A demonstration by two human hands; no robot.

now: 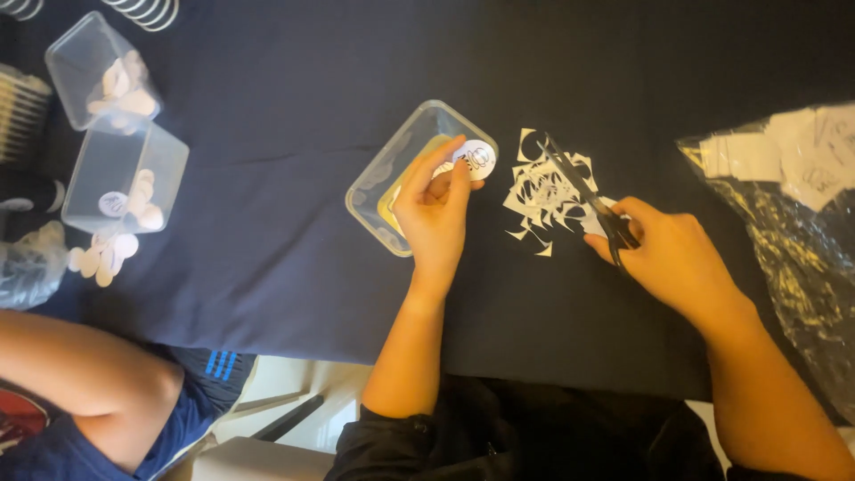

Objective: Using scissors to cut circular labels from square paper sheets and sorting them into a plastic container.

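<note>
My left hand [434, 214] pinches a round white paper disc [476, 158] with a dark print, held over the rim of a clear plastic tub [381, 175] with a yellowish bottom. My right hand [670, 254] grips black scissors [588, 198], blades nearly shut and pointing up-left. The blades lie over a pile of white paper offcuts [541, 198] on the dark tablecloth [294, 125], between the two hands.
A clear plastic bag [793, 205] of white printed paper squares lies at the right. Two clear tubs [100, 71] [120, 183] with round discs stand at the far left, loose discs [102, 258] beside them. Another person's bare arm [89, 374] is at lower left.
</note>
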